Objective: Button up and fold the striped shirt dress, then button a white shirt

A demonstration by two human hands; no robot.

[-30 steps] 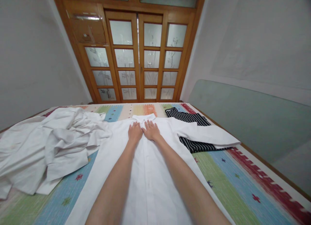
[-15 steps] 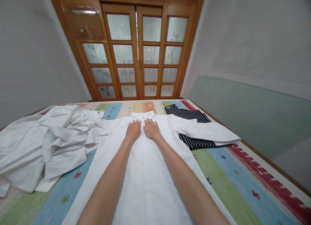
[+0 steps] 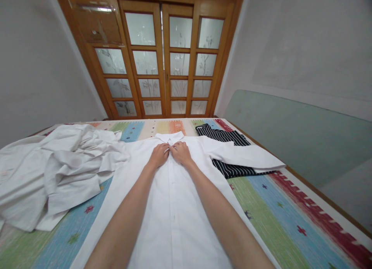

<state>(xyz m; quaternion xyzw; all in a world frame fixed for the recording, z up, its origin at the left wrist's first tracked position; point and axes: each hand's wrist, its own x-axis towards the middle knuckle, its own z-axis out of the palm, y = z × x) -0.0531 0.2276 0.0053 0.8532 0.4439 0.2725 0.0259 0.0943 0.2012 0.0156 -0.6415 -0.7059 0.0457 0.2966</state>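
A white button-front shirt (image 3: 171,207) lies face up, its collar (image 3: 170,137) pointing away from me and its right-hand sleeve spread out sideways. Just below the collar, my left hand (image 3: 159,154) pinches the front placket from the left. My right hand (image 3: 180,152) grips the same placket from the other side, fingertips almost meeting those of the left. Whatever small part sits between the fingers, such as a button, is too small to make out.
Crumpled white garments (image 3: 66,164) are heaped on the left. Under the shirt's sleeve lies a black-and-white striped garment (image 3: 226,139). A striped, patterned cover (image 3: 270,207) spreads beneath everything. A pale green panel (image 3: 290,125) borders the right side; wood-and-glass doors (image 3: 162,60) stand beyond.
Both hands have drawn closer together at the placket. Their fingers, flatter and spread before, are now curled into a pinch on the shirt.
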